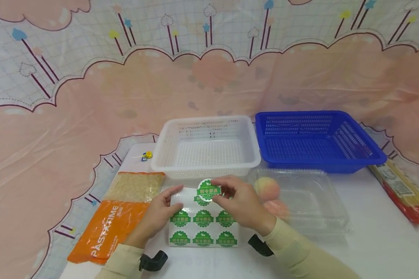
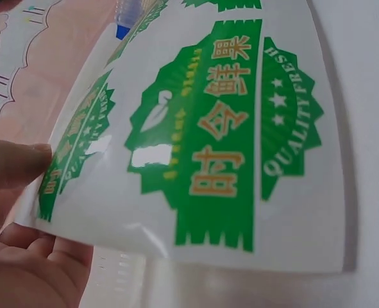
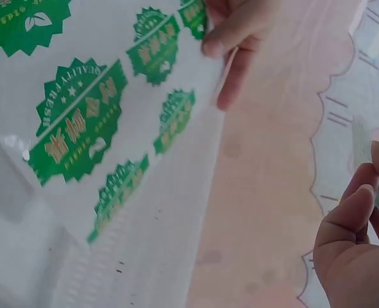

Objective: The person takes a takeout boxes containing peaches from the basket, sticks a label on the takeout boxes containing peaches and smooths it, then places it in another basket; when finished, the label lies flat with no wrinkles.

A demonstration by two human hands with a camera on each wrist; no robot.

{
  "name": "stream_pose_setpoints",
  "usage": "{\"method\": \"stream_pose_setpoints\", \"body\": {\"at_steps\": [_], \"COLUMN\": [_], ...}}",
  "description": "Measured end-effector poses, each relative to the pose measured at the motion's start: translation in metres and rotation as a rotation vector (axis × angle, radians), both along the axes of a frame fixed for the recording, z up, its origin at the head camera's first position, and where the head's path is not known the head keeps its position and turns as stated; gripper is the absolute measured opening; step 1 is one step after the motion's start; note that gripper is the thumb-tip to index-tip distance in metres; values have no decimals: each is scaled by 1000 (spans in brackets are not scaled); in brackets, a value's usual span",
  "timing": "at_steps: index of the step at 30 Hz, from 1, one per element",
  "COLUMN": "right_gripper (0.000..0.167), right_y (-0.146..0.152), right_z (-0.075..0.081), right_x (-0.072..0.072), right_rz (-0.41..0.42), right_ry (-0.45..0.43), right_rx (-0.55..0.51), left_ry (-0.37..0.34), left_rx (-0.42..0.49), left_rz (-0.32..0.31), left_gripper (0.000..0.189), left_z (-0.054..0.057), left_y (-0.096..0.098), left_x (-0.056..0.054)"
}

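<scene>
My left hand point(image 1: 153, 217) pinches the upper left corner of a white sheet of stickers point(image 1: 214, 225), thumb on the printed face and fingers behind. The sheet carries rows of green badge-shaped labels with "QUALITY FRESH" and Chinese lettering; in the left wrist view the sticker sheet point(image 2: 304, 224) bows slightly. Over its top edge, my right hand point(image 1: 246, 203) holds a single round green-and-white sticker point(image 1: 208, 190) between thumb and fingers, lifted off the sheet's face. The right wrist view shows that right hand point(image 3: 356, 237) apart from the sheet, its sticker mostly hidden by the fingers.
A clear plastic box point(image 1: 314, 197) lies at right, with pink-yellow peach-like fruits point(image 1: 267, 188) at its left end. Behind stand a white basket point(image 1: 206, 170) and a blue basket point(image 1: 321, 164). An orange pasta bag point(image 1: 104, 224) lies left, a red-and-yellow packet point(image 1: 401, 190) far right.
</scene>
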State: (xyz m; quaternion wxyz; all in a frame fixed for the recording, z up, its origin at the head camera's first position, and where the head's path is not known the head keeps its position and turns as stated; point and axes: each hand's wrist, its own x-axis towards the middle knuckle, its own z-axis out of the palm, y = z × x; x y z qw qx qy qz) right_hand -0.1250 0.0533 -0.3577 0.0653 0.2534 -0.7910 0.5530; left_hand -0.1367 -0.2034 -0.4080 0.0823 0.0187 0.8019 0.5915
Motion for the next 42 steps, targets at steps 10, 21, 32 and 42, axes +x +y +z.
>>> {"method": "stream_pose_setpoints", "body": {"at_steps": [10,21,32,42], "right_gripper": [31,32,33,33], "right_y": [34,73,110,139], "right_z": [6,14,16,12], "right_x": [5,9,6,2], "right_rz": [6,-125,-225,-297], "right_ry": [23,-48,-37,-13], "right_rx": [4,51,155,186], "left_ry": [9,-10,-31,-42], "left_rx": [-94,-100,-115,-120], "left_rz": [32,50,82,86], "left_gripper": [41,42,44,44], "left_z": [-5,-11,-14,-17], "left_y": [-2,-3,-1,-1], "left_x": [-3,-7,-10,-13]}}
